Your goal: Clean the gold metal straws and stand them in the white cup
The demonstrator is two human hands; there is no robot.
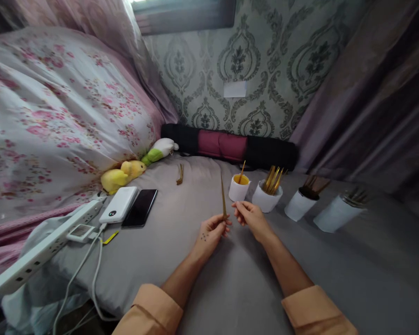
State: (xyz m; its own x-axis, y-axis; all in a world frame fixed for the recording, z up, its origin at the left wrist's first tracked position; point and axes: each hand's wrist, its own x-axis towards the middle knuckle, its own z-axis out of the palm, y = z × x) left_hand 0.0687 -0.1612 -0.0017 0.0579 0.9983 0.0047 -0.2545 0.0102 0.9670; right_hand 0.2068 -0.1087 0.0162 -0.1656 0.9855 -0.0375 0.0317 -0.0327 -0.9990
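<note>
My left hand [212,230] pinches the lower end of a thin yellow-brown stick [223,194] that points up and away over the grey bed sheet. Beside it my right hand [251,216] has its fingers curled together close to the stick's base; I cannot make out anything in them. Just beyond the hands stand white cups: one with yellow contents and a single stick [239,186], and one full of golden sticks [267,194].
Two more white cups [302,202] [337,211] with darker sticks stand to the right. A small bundle of sticks [180,173] lies farther back. A phone [140,207], power bank [118,204], power strip [45,246] and plush toys [124,174] sit at left. A black and red bolster [230,145] lines the wall.
</note>
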